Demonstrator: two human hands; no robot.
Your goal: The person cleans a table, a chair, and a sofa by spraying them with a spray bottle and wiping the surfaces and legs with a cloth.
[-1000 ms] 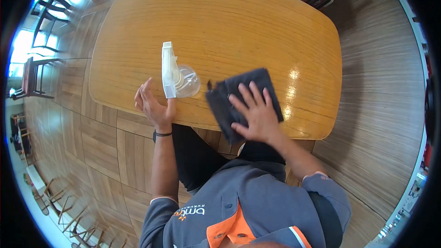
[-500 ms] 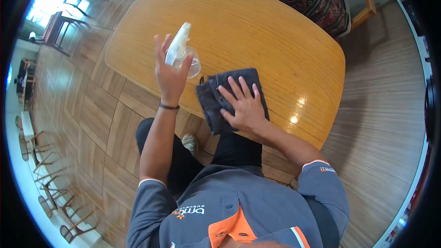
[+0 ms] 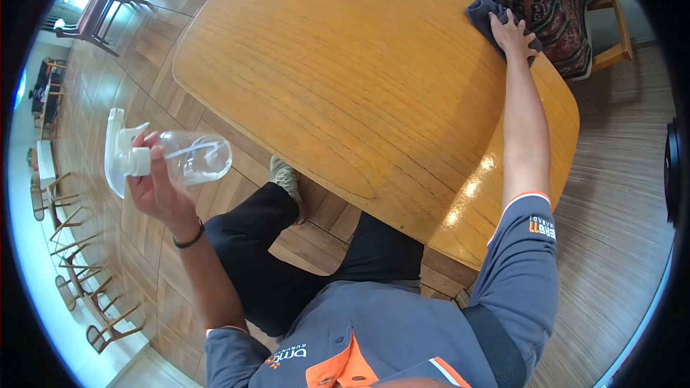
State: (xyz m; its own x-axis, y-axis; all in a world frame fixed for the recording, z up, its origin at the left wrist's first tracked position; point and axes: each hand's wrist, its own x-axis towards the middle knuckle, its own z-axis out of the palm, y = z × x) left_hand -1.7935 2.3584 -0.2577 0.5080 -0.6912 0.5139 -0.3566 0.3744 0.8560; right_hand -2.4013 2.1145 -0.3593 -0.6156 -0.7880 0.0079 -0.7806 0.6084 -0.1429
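Note:
My left hand [image 3: 162, 197] grips a clear spray bottle [image 3: 205, 158] by its neck, just below the white trigger head. The bottle is tipped on its side in the air, left of the table edge, with a little clear liquid visible inside. At the far right corner of the wooden table [image 3: 345, 79], my right hand [image 3: 512, 36] presses on a dark grey cloth [image 3: 485, 16]. Its fingers are spread over the bunched cloth, which lies along the table's edge.
A seat with a patterned red and dark cover [image 3: 535, 0] stands against the table's far right side, its wooden leg [image 3: 614, 50] beside it. Beneath the near edge are my legs and a shoe [image 3: 286, 176]. Several chairs [image 3: 108, 330] line the left wall.
My right hand has moved the cloth from the near edge to the far right corner. The left hand has lifted the bottle off the table to the left and tipped it sideways.

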